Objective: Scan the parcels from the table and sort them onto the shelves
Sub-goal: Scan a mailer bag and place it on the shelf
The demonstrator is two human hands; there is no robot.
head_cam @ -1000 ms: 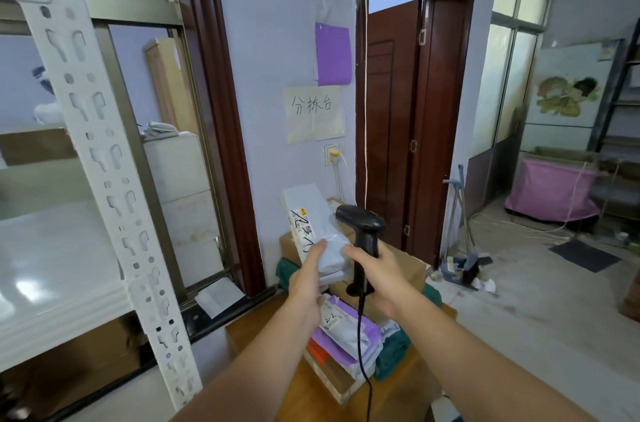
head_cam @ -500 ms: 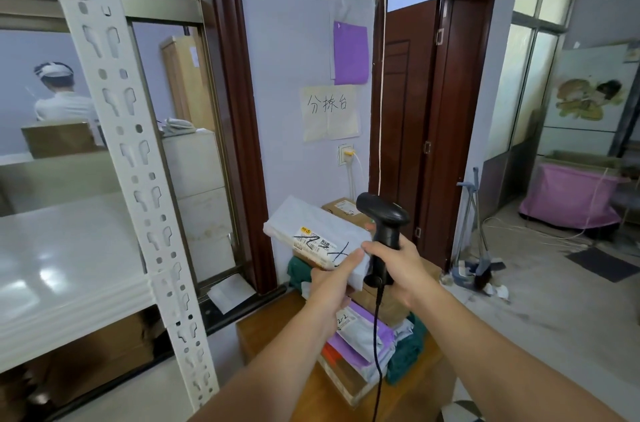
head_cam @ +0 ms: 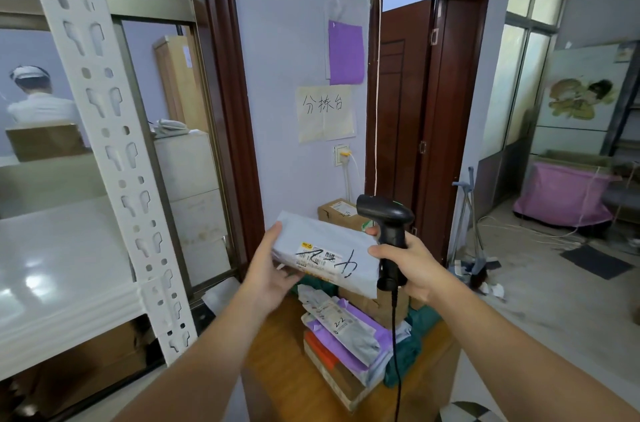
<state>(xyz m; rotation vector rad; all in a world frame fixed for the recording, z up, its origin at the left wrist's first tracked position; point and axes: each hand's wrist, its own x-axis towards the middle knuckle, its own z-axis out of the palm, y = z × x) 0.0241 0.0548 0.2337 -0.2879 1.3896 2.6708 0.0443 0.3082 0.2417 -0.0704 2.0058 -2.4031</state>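
My left hand (head_cam: 272, 264) grips the left end of a grey-white parcel (head_cam: 327, 248) with a label and black handwriting, held level above the table. My right hand (head_cam: 408, 262) grips the handle of a black barcode scanner (head_cam: 388, 227), and its thumb touches the parcel's right end. The scanner's cable hangs down toward the floor. Below lies a pile of parcels (head_cam: 343, 328) on the wooden table (head_cam: 277, 373): grey and purple bags, cardboard boxes, green bags. The white shelf (head_cam: 52, 259) stands to the left.
The white perforated shelf post (head_cam: 114, 151) rises close on my left. A brown box (head_cam: 341, 214) sits against the wall behind the parcel. An open doorway (head_cam: 408, 110) is ahead; a pink-covered bin (head_cam: 564, 193) and loose cords lie on the floor to the right. A person's back shows through the glass at left.
The parcel has turned from upright to lying level, label up, and moved left and lower. My view has shifted right and closer; the scanner stays beside the parcel's right end.
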